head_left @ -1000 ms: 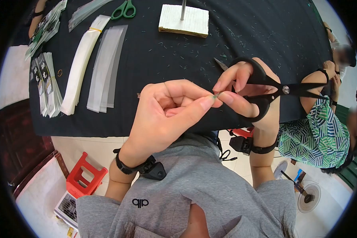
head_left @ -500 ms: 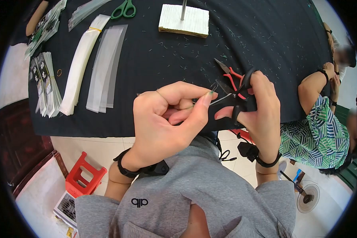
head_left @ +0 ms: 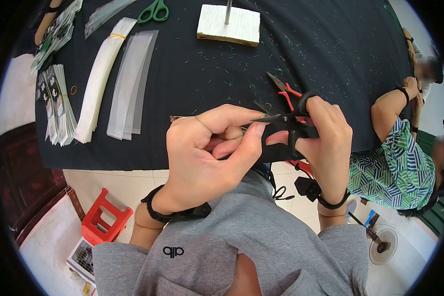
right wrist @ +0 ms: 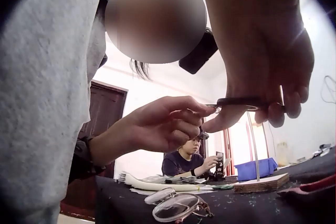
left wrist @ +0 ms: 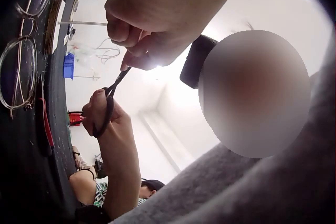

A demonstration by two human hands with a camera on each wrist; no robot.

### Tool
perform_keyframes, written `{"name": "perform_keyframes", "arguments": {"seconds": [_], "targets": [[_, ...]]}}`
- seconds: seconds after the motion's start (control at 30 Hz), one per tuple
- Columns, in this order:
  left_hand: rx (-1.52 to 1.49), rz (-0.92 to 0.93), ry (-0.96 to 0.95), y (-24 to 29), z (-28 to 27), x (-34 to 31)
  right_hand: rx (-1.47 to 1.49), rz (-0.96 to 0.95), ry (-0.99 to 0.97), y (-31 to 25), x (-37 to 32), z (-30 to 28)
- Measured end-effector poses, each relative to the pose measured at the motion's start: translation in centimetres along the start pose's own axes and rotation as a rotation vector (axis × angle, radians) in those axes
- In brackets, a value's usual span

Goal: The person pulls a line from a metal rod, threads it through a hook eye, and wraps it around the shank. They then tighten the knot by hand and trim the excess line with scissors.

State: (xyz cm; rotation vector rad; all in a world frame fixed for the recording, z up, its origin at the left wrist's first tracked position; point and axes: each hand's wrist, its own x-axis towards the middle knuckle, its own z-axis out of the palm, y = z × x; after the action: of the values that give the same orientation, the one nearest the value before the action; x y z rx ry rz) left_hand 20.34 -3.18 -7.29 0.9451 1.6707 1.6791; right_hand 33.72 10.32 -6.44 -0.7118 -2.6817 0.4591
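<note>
My left hand (head_left: 212, 148) pinches something tiny and partly hidden between thumb and forefinger; a thin green thread loops over its forefinger. My right hand (head_left: 330, 140) has thumb and finger through the handles of black scissors (head_left: 293, 119), whose blades point left to the left fingertips. In the left wrist view the scissors (left wrist: 111, 94) reach up to the pinching fingertips. From the right wrist view, the left hand (right wrist: 157, 124) is beside the blade tips. Red-handled pliers (head_left: 283, 89) lie on the cloth just beyond the scissors.
Green scissors (head_left: 154, 12), a banded white bundle (head_left: 103, 74), clear sleeves (head_left: 133, 84) and packets (head_left: 59, 103) lie on the black cloth. A white block (head_left: 229, 24) holds an upright rod. Glasses (right wrist: 178, 206) show in the right wrist view. Other people sit around the table.
The right hand has drawn back from the left fingertips and swung the scissors round from pointing right to pointing left. The blade tips now meet the left fingertips, and the pliers have come into view.
</note>
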Motion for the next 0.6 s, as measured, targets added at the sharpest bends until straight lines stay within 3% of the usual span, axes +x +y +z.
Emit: {"name": "perform_keyframes", "arguments": {"seconds": [0.6], "targets": [[0.011, -0.006, 0.01, 0.21, 0.23, 0.02, 0.017, 0.061, 0.017, -0.02, -0.53, -0.2]]}}
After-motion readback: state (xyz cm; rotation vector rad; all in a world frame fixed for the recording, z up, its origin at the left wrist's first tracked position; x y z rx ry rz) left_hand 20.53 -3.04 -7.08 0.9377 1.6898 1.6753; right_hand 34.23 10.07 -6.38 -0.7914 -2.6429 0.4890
